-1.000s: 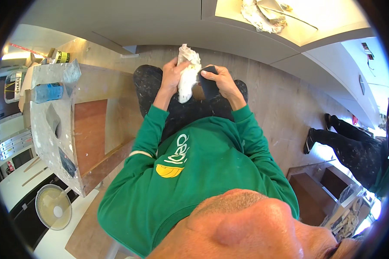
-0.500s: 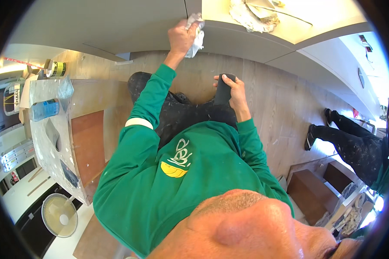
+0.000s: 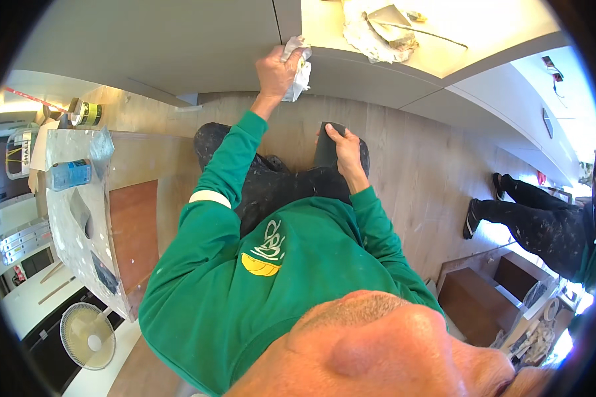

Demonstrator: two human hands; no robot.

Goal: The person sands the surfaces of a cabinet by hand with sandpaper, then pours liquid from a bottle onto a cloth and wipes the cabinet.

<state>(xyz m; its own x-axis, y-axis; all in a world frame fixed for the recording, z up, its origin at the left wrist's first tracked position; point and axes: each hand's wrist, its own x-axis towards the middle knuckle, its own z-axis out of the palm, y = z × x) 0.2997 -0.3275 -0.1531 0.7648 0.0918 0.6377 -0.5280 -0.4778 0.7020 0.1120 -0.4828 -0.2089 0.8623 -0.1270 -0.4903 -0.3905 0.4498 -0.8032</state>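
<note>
My left hand (image 3: pixel 276 73) is closed on a crumpled white cloth (image 3: pixel 300 81), held against the grey cabinet front (image 3: pixel 179 43) beside a vertical seam, just under the pale countertop. Lower and to the right, my right hand (image 3: pixel 347 149) grips a dark grey rectangular piece of sandpaper (image 3: pixel 325 149) over my knees, with the thumb on its face. The sandpaper is apart from the cabinet. My fingers behind it are mostly hidden.
On the countertop (image 3: pixel 444 63) lies a crumpled white sheet (image 3: pixel 361 33) with a scraper-like tool. At left, a paint-spattered bench (image 3: pixel 63 218) carries a blue plastic bottle (image 3: pixel 71 175); a fan (image 3: pixel 88 335) stands nearby. Another person's legs (image 3: pixel 530 218) are at right.
My right hand has shifted left with the sandpaper, which is now tilted more. My left hand still presses the cloth near the seam; the view has shifted slightly.
</note>
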